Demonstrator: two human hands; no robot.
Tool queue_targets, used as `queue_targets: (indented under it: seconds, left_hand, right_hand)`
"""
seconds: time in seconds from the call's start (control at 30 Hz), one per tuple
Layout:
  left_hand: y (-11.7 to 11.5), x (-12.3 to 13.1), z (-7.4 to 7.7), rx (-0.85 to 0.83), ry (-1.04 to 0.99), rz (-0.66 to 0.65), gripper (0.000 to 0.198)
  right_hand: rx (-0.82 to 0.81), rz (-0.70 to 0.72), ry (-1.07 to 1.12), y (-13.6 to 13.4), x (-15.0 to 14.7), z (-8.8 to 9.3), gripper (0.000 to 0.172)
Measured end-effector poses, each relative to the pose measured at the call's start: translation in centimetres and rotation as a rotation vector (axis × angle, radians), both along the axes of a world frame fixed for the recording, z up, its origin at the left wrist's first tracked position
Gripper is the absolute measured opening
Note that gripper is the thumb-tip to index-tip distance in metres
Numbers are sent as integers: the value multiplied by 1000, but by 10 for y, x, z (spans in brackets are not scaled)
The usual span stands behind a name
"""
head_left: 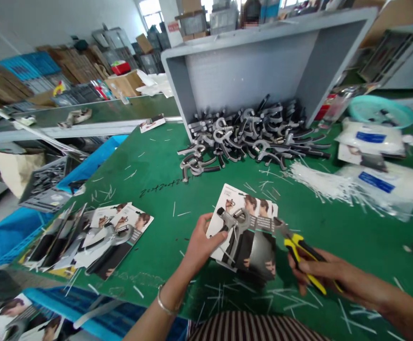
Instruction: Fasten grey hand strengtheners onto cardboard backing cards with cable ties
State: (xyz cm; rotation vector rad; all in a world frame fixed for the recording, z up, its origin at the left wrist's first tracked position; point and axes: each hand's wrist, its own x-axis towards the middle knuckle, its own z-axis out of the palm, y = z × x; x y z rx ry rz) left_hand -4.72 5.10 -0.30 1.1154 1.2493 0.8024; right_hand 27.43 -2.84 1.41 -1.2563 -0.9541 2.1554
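Note:
My left hand point(199, 244) grips the left edge of a printed backing card point(222, 201), thumb on top. A grey and black hand grip strengthener point(241, 221) lies against that card, with a white cable tie tail sticking out near my thumb. More printed cards point(265, 253) are stacked beneath and to the right. In my right hand point(321, 270) are yellow and black cutting pliers point(296, 244), their jaws pointing at the stack's right edge. Whether the jaws touch the cards I cannot tell. To the left, several carded hand grips point(112, 237) overlap in a pile.
A grey crate point(245, 71) lies tipped on its side behind a heap of loose hand grips point(249, 135). White cable ties point(320, 182), plastic bags point(380, 184) and a turquoise basin point(382, 106) are at right. Cut tie ends litter the green table point(156, 208). Blue crates point(18, 234) stand lower left.

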Motion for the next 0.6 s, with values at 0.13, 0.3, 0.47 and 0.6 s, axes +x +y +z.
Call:
queue_targets:
  seconds: [0.13, 0.3, 0.47, 0.6]
  left_hand:
    - [2, 10, 14, 78, -39, -100, 59]
    - [-2, 9, 24, 125, -5, -146, 54]
    - [-4, 2, 19, 104, -14, -164, 54]
    - [1, 2, 16, 69, -43, -149, 54]
  right_hand:
    - [-46, 231, 152, 8, -36, 17, 42]
    - [-37, 328, 143, 28, -43, 25, 47]
    - [-61, 316, 139, 30, -48, 7, 42]
    - [43, 276, -76, 28, -56, -7, 40]
